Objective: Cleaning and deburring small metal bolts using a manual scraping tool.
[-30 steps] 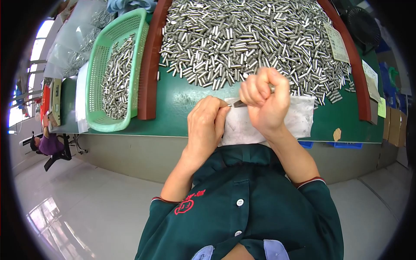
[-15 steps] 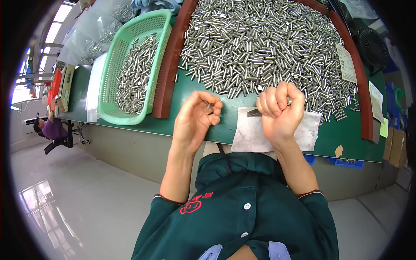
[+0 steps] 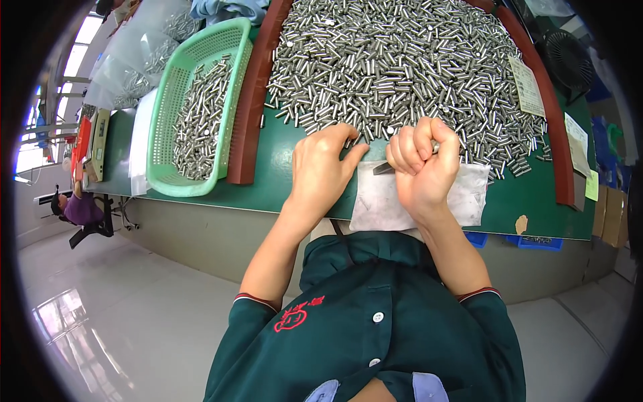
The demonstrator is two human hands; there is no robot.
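My left hand reaches palm-down to the near edge of a broad heap of short steel pins. Its thumb stands apart from its curled fingers, and pins lie just by the fingertips. My right hand is closed, palm turned up, around a flat dark metal strip whose end sticks out on the left. Between its thumb and forefinger a small shiny bit shows, perhaps a pin. Under that hand lies a smudged white cloth on the green tabletop.
Left of the heap runs a dark red rail, with a green plastic basket of pins beyond it. Another red rail and a black fan stand at right. Blue bins sit below the edge. A person sits far left.
My left hand has turned from palm-up, curled around something small, to palm-down and moved right to the heap's edge. My right hand stays closed on the strip. The view has shifted slightly.
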